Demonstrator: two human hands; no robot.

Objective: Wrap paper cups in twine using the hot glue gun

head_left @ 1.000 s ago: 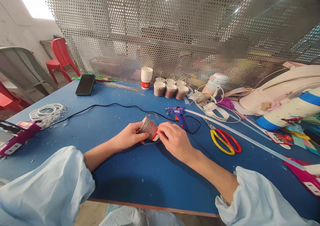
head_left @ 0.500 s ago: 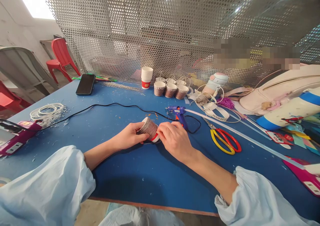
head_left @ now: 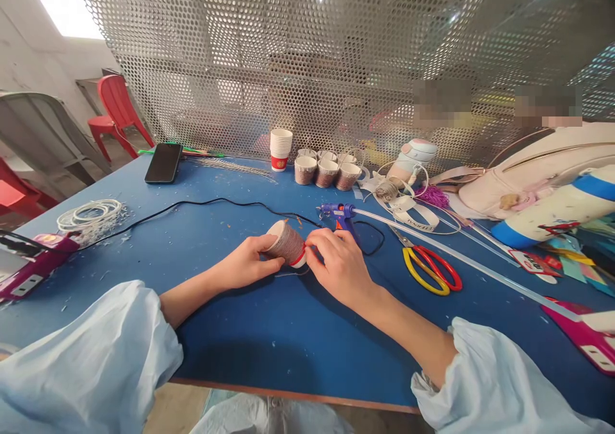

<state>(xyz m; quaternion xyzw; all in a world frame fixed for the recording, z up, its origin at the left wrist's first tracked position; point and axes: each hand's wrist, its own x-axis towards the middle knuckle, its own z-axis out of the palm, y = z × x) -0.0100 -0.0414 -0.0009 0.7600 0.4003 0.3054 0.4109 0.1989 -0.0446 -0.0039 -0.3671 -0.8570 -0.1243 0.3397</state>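
A small paper cup (head_left: 287, 242), mostly wrapped in grey-brown cord with a red band showing near its rim, lies on its side just above the blue table (head_left: 269, 331). My left hand (head_left: 247, 262) grips its wrapped body from the left, fingers curled round it. My right hand (head_left: 336, 261) is closed at the cup's rim end, fingertips pressed on the red band. A thin strand of cord trails on the table under the cup. Right behind my right hand lies a blue glue gun (head_left: 342, 217) with a clear glue stick.
Yellow-and-red scissors (head_left: 430, 271) lie to the right. A stack of paper cups (head_left: 281, 149) and three wrapped cups (head_left: 327, 171) stand at the back, by a phone (head_left: 164, 162). A black cable (head_left: 192, 205) crosses the table. Bags, bottle and ribbons crowd the right; a perforated metal screen stands behind.
Both hands have turned the cup slightly, so its base now faces more upward and left. My right hand shifted a little right along the rim.
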